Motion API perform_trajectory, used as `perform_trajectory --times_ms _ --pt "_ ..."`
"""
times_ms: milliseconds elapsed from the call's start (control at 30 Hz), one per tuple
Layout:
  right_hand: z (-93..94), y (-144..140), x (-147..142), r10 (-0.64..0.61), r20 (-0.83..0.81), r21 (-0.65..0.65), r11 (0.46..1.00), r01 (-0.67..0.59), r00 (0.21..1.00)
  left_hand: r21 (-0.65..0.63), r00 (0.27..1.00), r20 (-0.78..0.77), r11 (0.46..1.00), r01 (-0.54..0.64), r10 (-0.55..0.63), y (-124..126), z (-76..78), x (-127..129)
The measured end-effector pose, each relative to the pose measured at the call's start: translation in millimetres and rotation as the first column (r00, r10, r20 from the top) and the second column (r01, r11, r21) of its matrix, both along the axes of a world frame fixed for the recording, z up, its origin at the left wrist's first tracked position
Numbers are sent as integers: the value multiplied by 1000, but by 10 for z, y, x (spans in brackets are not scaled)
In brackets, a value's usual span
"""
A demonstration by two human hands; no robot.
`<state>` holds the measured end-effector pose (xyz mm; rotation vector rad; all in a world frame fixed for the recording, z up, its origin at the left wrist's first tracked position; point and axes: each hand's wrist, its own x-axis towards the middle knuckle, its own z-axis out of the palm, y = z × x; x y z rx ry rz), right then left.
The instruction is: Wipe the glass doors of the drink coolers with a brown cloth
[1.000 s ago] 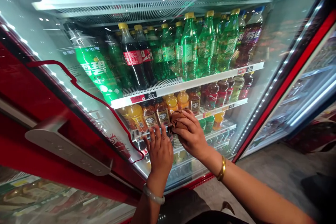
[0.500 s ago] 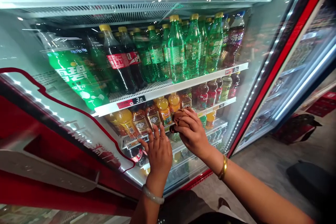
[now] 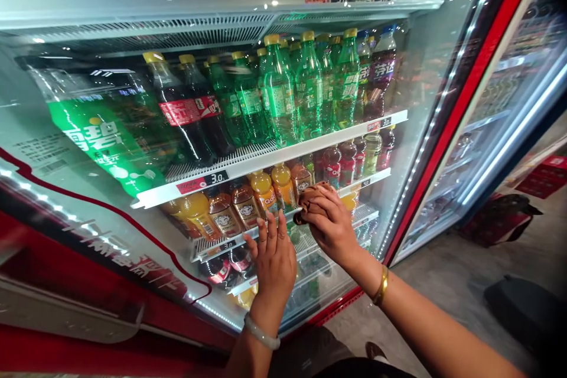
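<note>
Bunched in my right hand (image 3: pixel 333 221) is a brown cloth (image 3: pixel 315 198), up against the glass door (image 3: pixel 354 274) of a drinks fridge; I cannot tell how firmly it presses. My left hand (image 3: pixel 275 257) is open beside it, fingers stretched upward at the glass and holding nothing. Whether its fingertips touch the pane is unclear. Behind the glass, level with my hands, stand orange drink bottles (image 3: pixel 264 192) and brown-labelled bottles (image 3: pixel 221 212). Higher up are cola bottles (image 3: pixel 179 109) and green soda bottles (image 3: pixel 278 94).
The red door frame (image 3: pixel 491 47) runs along the right, with another lit cooler (image 3: pixel 482 124) beyond it. A grey door handle (image 3: pixel 75 304) is at lower left. On the floor stand a dark round object (image 3: pixel 518 307) and a dark red bag (image 3: pixel 500 218).
The view has shifted, so the fridge contents appear further left. My right hand and the cloth sit slightly further right along the glass; my left hand remains open beside them.
</note>
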<state>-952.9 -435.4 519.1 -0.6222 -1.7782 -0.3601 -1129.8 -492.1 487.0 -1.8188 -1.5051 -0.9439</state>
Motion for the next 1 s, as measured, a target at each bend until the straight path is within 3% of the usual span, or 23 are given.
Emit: perform_trajectory --times_ms 100,333,567,700,833,1000 --pt "20 7 -19 44 15 -2 999 -43 999 -3 1000 -6 1000 14 -14 51 11 134" --pt "-282 110 320 91 112 -22 996 -89 990 -29 999 -39 999 24 -25 158 -51 416" --pt "-52 272 565 81 30 -28 996 -80 996 -28 997 -68 999 44 -46 288 -11 742" --pt "-158 306 637 113 37 -2 994 -113 993 -11 998 -58 1000 8 -9 353 -6 908" --pt "-316 397 944 89 94 -39 996 -86 992 -30 998 -62 999 17 -19 432 -53 1109" --pt "-189 548 1258 51 39 -64 997 -48 998 3 994 -102 999 37 -37 585 -29 1419"
